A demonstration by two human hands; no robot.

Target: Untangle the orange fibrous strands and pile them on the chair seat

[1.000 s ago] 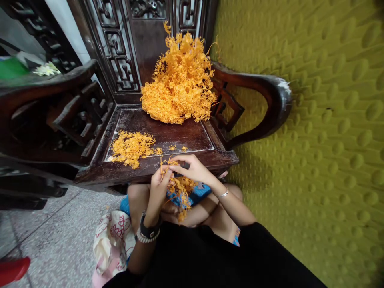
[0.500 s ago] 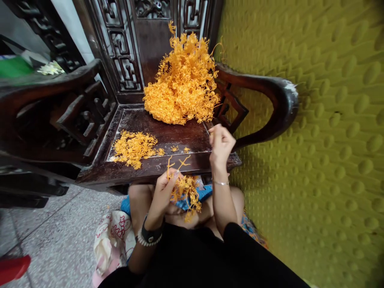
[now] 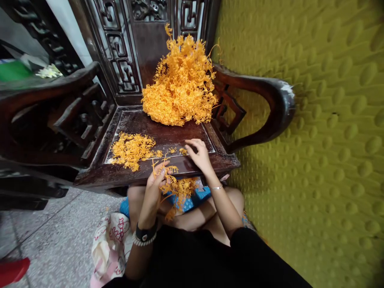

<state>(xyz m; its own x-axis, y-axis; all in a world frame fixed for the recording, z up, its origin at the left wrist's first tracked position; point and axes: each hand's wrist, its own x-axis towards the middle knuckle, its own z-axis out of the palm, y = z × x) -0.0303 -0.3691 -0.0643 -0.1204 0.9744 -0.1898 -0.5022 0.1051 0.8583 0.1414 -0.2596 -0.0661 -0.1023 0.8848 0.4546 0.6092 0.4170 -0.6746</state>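
Note:
My left hand (image 3: 153,185) is closed in a pinch on a bunch of orange branching plastic strands (image 3: 181,188), whose thin stems poke up past the fingertips and whose sprigs hang over my lap. To the right, my right hand (image 3: 200,156) hovers over the front of the wooden seat, thumb and fingers apart, holding nothing that I can see. Beside its fingertips lies a small loose orange piece (image 3: 183,151). A low pile of similar orange pieces (image 3: 132,150) rests at the seat's left front. Farther back stands a large heap of orange strands (image 3: 181,88).
The dark carved chair has a seat (image 3: 168,138) between a left armrest (image 3: 90,80) and a right armrest (image 3: 264,84). A yellow dimpled wall (image 3: 324,160) rises close on the right. On the floor at left are a white and pink cloth bag (image 3: 111,240) and a red object (image 3: 13,271).
My right hand has come down and left from a raised, closed pose and its fingers have spread. My left hand has shifted slightly left with the orange strands, which now sit differently.

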